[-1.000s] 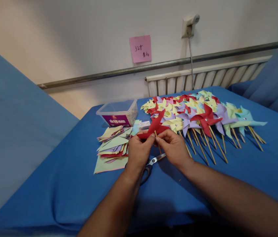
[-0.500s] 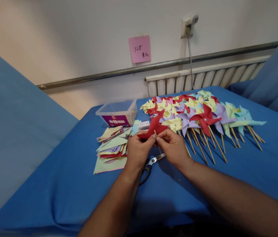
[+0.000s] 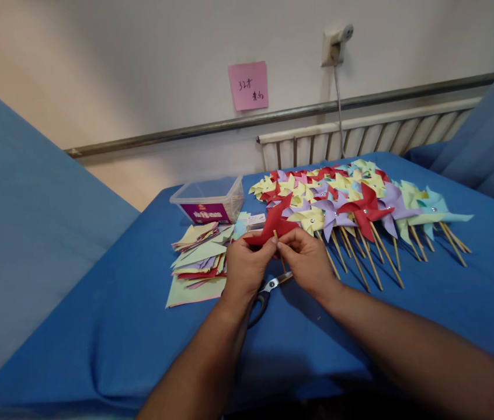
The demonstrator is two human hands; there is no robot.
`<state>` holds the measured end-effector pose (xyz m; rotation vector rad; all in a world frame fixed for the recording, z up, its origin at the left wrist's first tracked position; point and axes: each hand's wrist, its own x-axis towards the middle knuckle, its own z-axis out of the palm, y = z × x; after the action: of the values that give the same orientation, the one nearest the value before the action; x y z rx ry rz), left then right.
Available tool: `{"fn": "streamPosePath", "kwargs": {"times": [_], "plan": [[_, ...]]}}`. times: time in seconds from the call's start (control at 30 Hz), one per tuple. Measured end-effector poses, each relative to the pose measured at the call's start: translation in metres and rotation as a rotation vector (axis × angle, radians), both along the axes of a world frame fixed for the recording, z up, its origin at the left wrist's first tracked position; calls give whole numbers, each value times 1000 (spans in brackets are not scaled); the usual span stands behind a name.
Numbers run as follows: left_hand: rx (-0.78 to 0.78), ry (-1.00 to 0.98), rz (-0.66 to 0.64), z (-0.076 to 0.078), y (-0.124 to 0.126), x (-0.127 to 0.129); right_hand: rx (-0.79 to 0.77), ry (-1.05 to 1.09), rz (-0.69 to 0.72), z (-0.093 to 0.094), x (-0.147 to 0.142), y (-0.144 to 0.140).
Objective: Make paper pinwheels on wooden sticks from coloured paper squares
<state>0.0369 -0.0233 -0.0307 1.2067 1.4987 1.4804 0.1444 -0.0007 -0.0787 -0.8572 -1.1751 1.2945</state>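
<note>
Little has changed since a second ago: the left hand (image 3: 247,267) and right hand (image 3: 308,261) remain together over the middle of the blue-covered worktop (image 3: 98,326), each grip pinched on the red pinwheel (image 3: 273,224) and its wooden stick (image 3: 276,235); both have only edged slightly upward in view. The scissors (image 3: 268,291) lie unmoved beneath the wrists. The cut paper stack (image 3: 198,259), clear box (image 3: 209,200) and the row of finished pinwheels (image 3: 352,201) toward the far edge sit as before.
</note>
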Motion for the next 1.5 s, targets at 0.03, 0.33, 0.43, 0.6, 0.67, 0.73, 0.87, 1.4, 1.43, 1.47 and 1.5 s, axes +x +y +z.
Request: {"fn": "streamPosePath", "kwargs": {"times": [0.03, 0.33, 0.43, 0.6, 0.67, 0.73, 0.87, 1.4, 1.43, 1.47, 1.5], "plan": [[0, 3, 3, 0, 0, 0, -1, -2, -2, -1, 0, 0], [7, -11, -19, -2, 2, -2, 9, -3, -3, -1, -1, 1], [13, -7, -47, 1, 2, -4, 15, -11, 6, 0, 0, 0], [-17, 25, -28, 8, 1, -4, 16, -39, 7, -3, -1, 2], [-19, 38, -27, 9, 0, -4, 19, -44, 4, -4, -1, 3], [-22, 46, -36, 9, 0, -5, 21, -50, -2, -5, -2, 4], [-34, 63, -53, 4, 3, -6, 26, -75, -13, -6, -1, 5], [-57, -74, -76, -3, 7, -6, -21, -83, 16, 1, 0, 4], [-57, -72, -69, -3, 7, -6, -19, -89, 23, 1, 0, 4], [-55, -62, -58, -2, 6, -6, -15, -96, 30, 1, 0, 4], [-52, -46, -47, -2, 6, -6, -8, -104, 36, 1, 0, 4]]}}
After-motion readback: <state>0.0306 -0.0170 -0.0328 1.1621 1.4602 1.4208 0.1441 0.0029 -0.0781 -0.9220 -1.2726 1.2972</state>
